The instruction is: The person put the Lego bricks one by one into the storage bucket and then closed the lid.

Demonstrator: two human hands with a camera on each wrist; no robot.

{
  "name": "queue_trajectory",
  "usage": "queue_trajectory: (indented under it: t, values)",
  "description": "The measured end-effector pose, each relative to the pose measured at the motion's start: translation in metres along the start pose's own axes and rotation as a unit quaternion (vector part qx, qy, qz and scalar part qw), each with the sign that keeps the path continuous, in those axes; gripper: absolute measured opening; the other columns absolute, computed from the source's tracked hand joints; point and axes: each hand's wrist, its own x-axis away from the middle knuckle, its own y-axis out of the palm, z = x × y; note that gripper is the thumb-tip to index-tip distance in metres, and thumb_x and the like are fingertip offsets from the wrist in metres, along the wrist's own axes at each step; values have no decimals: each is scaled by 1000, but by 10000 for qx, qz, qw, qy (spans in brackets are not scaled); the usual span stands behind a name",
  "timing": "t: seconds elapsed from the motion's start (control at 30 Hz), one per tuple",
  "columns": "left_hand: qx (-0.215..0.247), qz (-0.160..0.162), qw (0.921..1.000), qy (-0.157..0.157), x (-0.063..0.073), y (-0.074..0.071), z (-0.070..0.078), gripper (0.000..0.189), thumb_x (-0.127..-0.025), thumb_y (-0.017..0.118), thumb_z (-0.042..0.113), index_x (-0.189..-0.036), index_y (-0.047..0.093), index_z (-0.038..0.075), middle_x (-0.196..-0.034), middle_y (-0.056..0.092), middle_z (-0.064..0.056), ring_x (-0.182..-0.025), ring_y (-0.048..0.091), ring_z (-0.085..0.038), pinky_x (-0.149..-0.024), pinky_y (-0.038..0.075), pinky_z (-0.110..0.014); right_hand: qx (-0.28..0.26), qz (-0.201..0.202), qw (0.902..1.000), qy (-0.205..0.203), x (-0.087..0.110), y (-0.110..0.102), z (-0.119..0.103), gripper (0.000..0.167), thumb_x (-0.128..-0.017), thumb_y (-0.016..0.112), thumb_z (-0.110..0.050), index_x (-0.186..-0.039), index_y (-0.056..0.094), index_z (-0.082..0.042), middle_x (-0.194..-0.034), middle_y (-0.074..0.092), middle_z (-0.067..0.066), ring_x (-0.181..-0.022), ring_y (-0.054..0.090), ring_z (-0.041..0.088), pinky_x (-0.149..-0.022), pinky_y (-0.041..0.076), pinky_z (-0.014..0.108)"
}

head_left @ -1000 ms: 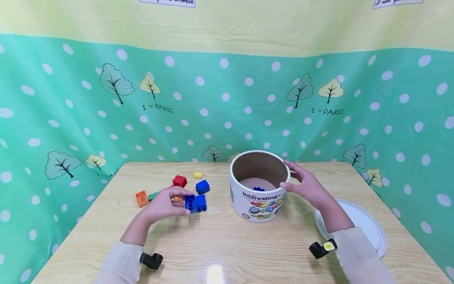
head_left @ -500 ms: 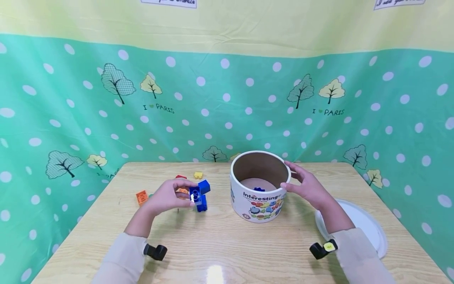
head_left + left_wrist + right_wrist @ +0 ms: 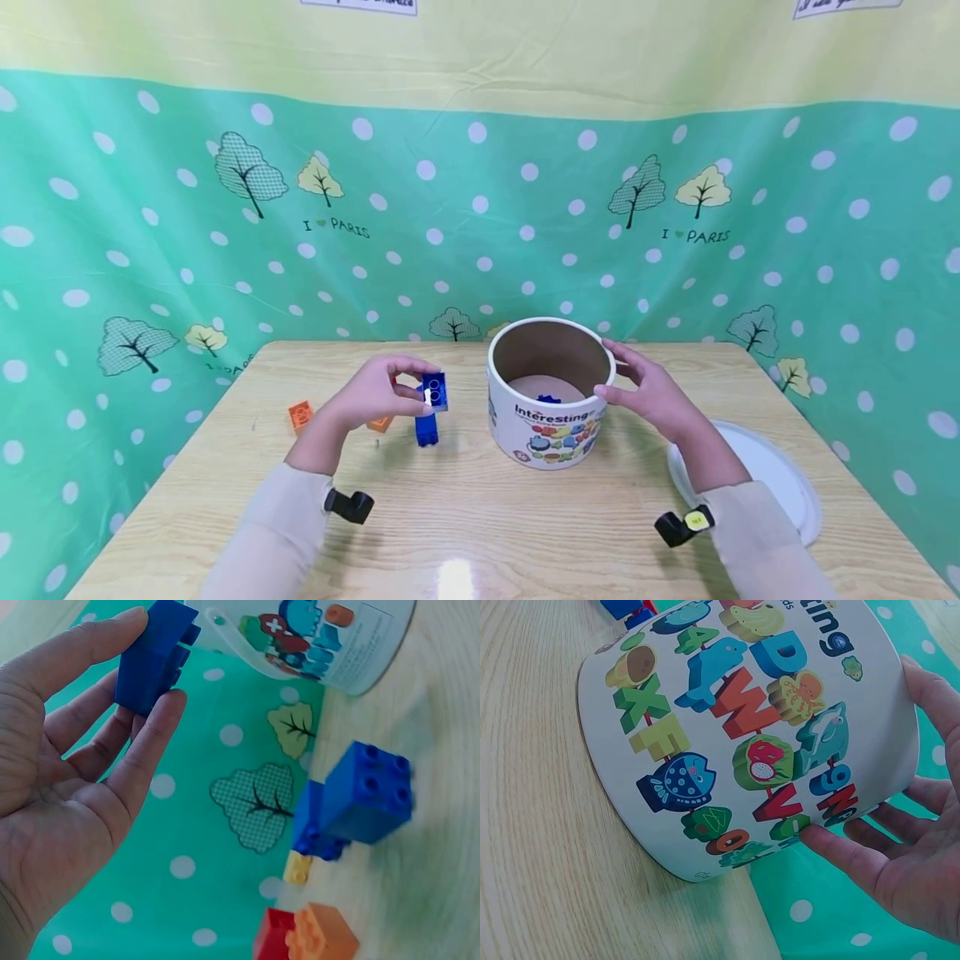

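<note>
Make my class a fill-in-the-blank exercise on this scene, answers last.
The brick pinched by the left hand is coloured ____.
The right hand touches a tub printed with the large word ____.
In the head view, the white lid lies to the ____ of the tub.
Missing words: blue; Interesting; right.

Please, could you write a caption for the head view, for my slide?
Left hand pinches a blue block above the table while the right hand touches the white bucket.
</note>
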Motion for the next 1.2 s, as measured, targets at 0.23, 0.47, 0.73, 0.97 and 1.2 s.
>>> queue_trajectory:
  t: [0.23, 0.47, 0.73, 0.97, 1.2]
  values:
    - [135, -129, 9998, 96, -16, 3, 16, 56, -74, 85, 7, -126, 64, 4, -131, 50, -19, -98, 67, -35, -79, 58, -41, 8, -12, 10000, -23, 2, -1, -3, 85, -87, 75, -31, -156, 26, -18, -158, 23, 16, -141, 23, 45, -103, 35, 63]
    - [176, -154, 9992, 320, -31, 7, 32, 55, -74, 84, 3, -125, 63, 2, -122, 54, -17, -98, 68, -35, -80, 58, -40, -21, -24, 10000, 54, 4, 0, -4, 86, -87, 75, -31, -156, 26, -19, -158, 23, 16, -141, 23, 45, -104, 34, 64]
    - [84, -285, 9978, 588, -49, 16, 50, 51, -73, 84, 1, -121, 66, 2, -118, 58, -14, -95, 70, -29, -81, 58, -38, 1, 3, 10000, 90, 3, 0, -5, 85, -87, 75, -33, -156, 26, -21, -158, 24, 16, -141, 23, 44, -103, 34, 64]
    - [147, -410, 9976, 542, -63, 21, 67, 51, -73, 83, -1, -121, 67, 2, -125, 58, -12, -96, 69, -29, -82, 57, -37, -2, 7, 10000, 96, 3, -2, -6, 85, -87, 75, -33, -156, 25, -21, -158, 24, 16, -142, 23, 44, -103, 34, 64]
    - [86, -415, 9977, 528, -75, 23, 79, 50, -75, 83, 1, -122, 67, 3, -120, 62, -12, -100, 66, -33, -84, 57, -37, 36, -21, 9999, 124, 1, -2, -2, 87, -87, 75, -36, -156, 25, -19, -157, 24, 16, -142, 23, 44, -103, 35, 64]
